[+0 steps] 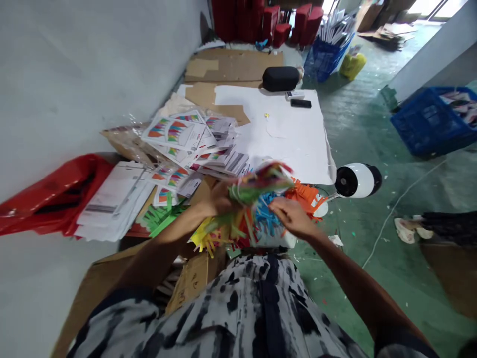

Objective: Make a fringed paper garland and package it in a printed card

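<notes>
My left hand (219, 198) is closed round a bundle of fringed paper tassels (257, 189), mostly green with red and dark strands; motion blurs it. My right hand (292, 215) is to the right, its fingers curled together at the blue fringed tassels (265, 211). Whatever lies between those fingertips I cannot make out. Orange tassels (303, 195) lie just beyond the right hand. Below the bundle, yellow tassels (206, 234) hang at the near table edge beside red ones. Green fringed strips (158, 217) rest left of my left hand.
Printed packaging cards (179, 134) are heaped on the left of the white-covered table (294, 144), beside stacked white sheets (114, 199) and a red plastic bag (67, 191). A black case (280, 78) stands at the back. A white-and-black cylindrical device (359, 180) is at the right edge. Blue crates (421, 124) stand on the floor.
</notes>
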`<state>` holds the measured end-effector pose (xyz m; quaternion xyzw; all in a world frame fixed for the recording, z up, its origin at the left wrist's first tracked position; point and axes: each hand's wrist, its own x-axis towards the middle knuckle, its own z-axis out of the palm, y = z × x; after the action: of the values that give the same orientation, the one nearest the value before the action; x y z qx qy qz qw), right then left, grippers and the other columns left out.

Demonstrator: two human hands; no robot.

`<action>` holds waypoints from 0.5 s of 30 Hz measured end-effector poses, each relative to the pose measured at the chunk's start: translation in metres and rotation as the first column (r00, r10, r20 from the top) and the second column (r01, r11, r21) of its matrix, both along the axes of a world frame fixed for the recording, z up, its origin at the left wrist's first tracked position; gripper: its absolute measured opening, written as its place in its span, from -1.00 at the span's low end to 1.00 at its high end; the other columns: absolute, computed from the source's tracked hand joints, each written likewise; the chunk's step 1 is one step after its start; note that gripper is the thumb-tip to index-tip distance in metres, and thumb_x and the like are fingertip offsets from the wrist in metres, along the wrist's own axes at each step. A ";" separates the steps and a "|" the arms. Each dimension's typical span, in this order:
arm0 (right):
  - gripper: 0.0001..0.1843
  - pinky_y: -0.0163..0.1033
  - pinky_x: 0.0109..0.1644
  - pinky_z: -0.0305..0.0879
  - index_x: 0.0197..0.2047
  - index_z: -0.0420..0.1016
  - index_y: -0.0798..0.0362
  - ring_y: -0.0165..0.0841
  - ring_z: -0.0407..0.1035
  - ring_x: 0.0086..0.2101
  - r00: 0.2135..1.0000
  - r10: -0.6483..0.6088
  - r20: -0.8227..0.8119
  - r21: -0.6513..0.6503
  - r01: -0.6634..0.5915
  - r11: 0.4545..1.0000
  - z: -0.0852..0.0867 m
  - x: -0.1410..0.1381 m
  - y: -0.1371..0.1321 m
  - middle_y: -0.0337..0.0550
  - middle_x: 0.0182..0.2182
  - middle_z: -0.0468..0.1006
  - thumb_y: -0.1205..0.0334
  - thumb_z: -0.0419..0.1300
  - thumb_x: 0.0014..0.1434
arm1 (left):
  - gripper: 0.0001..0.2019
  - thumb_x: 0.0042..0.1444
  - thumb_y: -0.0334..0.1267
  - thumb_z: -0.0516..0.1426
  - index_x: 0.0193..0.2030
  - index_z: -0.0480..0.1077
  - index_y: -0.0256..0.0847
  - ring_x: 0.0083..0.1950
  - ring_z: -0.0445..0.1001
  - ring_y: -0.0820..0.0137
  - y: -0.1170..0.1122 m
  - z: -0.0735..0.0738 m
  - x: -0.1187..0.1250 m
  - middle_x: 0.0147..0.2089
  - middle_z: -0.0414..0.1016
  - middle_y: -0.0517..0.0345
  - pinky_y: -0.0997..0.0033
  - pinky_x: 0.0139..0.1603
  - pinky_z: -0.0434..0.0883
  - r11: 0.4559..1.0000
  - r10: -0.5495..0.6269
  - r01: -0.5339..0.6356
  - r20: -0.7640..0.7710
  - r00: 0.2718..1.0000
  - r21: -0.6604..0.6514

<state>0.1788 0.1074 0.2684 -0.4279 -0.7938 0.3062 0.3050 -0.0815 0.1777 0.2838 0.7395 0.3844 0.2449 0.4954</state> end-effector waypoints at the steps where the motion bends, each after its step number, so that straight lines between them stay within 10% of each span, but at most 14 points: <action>1: -0.64 -0.29 -0.34 0.14 -0.35 0.42 0.03 -0.40 0.32 -0.43 1.000 0.021 0.011 -0.009 -0.021 1.000 -0.002 -0.005 -0.004 -0.20 -0.43 0.47 0.20 0.03 0.51 | -0.78 0.01 -0.23 0.33 -0.21 0.55 -0.28 -0.17 0.56 0.16 0.004 -0.001 -0.003 -0.29 0.61 0.03 0.27 -0.11 0.47 0.996 0.085 -0.084 -0.027 0.996 0.034; 4: -0.69 -0.30 -0.31 0.16 -0.27 0.48 0.02 -0.42 0.34 -0.41 0.994 0.109 0.025 -0.008 -0.109 0.994 0.000 -0.014 -0.009 -0.19 -0.37 0.52 0.19 0.05 0.52 | -0.91 -0.03 -0.34 0.28 -0.36 0.48 -0.26 -0.21 0.55 0.17 0.005 -0.004 -0.005 -0.39 0.55 0.02 0.23 -0.08 0.45 0.989 0.096 -0.073 -0.179 0.979 0.129; 8: -0.67 -0.27 -0.26 0.21 -0.24 0.49 0.03 -0.37 0.37 -0.36 1.000 -0.011 0.011 0.024 0.011 1.000 0.001 -0.007 0.004 -0.15 -0.34 0.53 0.09 0.04 0.52 | -0.88 -0.02 -0.32 0.30 -0.33 0.50 -0.26 -0.29 0.54 0.28 -0.003 -0.001 -0.008 -0.39 0.58 0.10 0.35 -0.19 0.47 0.950 -0.308 0.311 -0.197 0.931 -0.017; 13: -0.63 -0.30 -0.32 0.14 -0.33 0.43 0.01 -0.41 0.30 -0.43 0.988 0.110 0.106 -0.054 -0.104 0.993 -0.003 -0.019 -0.002 -0.21 -0.41 0.48 0.16 -0.01 0.53 | -0.87 -0.04 -0.43 0.20 -0.30 0.51 -0.27 -0.22 0.56 0.23 0.009 0.001 -0.010 -0.34 0.59 0.03 0.31 -0.13 0.46 0.980 0.104 -0.052 -0.274 0.956 0.191; 15: -0.68 -0.29 -0.28 0.18 -0.27 0.46 0.01 -0.39 0.35 -0.38 0.991 0.114 0.064 -0.037 -0.112 0.993 0.002 -0.020 -0.002 -0.19 -0.36 0.51 0.16 0.01 0.52 | -0.89 -0.09 -0.46 0.23 -0.37 0.49 -0.24 -0.24 0.56 0.23 0.007 -0.002 -0.011 -0.42 0.56 0.07 0.30 -0.11 0.45 0.982 0.012 0.045 -0.299 0.954 0.183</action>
<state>0.1592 0.1050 0.2708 -0.3973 -0.8211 0.3220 0.2534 -0.0929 0.1847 0.2813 0.8146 0.4236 0.1615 0.3617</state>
